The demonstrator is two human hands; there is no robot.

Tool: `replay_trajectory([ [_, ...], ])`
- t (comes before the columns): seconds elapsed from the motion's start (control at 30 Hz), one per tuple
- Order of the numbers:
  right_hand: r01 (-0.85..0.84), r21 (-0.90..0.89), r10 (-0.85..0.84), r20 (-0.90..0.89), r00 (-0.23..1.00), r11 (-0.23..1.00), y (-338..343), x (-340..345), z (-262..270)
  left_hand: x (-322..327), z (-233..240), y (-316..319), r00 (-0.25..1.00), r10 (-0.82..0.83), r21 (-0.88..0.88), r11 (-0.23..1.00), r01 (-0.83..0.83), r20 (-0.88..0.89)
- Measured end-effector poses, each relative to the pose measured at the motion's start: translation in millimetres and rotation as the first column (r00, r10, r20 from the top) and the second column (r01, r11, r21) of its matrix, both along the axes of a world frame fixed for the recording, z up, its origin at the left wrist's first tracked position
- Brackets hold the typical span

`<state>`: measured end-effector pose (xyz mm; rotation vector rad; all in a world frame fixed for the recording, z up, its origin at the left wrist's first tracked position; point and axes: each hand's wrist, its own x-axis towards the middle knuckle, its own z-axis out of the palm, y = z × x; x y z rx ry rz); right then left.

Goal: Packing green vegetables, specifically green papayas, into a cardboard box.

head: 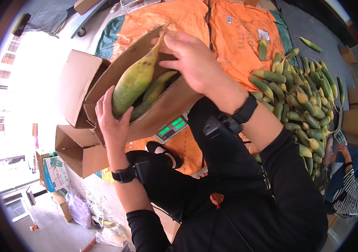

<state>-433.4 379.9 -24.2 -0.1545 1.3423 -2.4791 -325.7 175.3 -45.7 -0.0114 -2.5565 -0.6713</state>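
Note:
A large green radish [135,80] with a thin pale root lies slanted over a cardboard box [163,113]. My left hand [112,118] grips its thick lower end, thumb and fingers on either side. At the root end, my right hand [186,60] has its fingers around the thin tip, partly hidden behind it. More green radishes [155,94] lie inside the box under the large one. The box rests above a digital scale [172,128] with lit green displays; what bears the box is hidden.
A heap of green radishes [308,110] lies at the right beside orange sacking [235,41]. Empty cardboard boxes [81,88] stand at the left. Plastic bags [78,208] and white string lie lower left. Another person [348,189] sits at the far right near a second scale [339,136].

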Motion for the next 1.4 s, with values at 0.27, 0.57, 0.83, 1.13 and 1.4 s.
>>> replay_trajectory([
  [0.27, 0.28, 0.599, -0.316, -0.047, 0.947, 0.75, 197, 20, -116, -17, -21, -50, 0.848, -0.004, -0.027, 0.999, 0.022, 0.53],
  [0.57, -0.178, 0.984, -0.26, 0.177, 0.949, 0.018, 383, 186, -282, -33, -57, -85, 0.648, -0.056, -0.017, 0.994, 0.106, 0.76],
  [0.83, -0.549, 0.825, -0.457, 0.544, 0.703, 0.136, 392, 277, -311, -26, -41, -71, 0.846, 0.189, 0.003, 0.975, -0.22, 0.498],
  [1.13, -0.469, 0.658, 0.186, 0.675, 0.714, -0.589, 423, 322, -364, 1, -33, -49, 0.964, 0.258, -0.228, 0.944, -0.238, 0.063],
  [1.4, -0.52, 0.829, -0.855, 0.41, 0.317, 0.204, 411, 305, -289, 6, -35, -31, 0.972, 0.234, -0.204, 0.951, -0.23, -0.008],
])
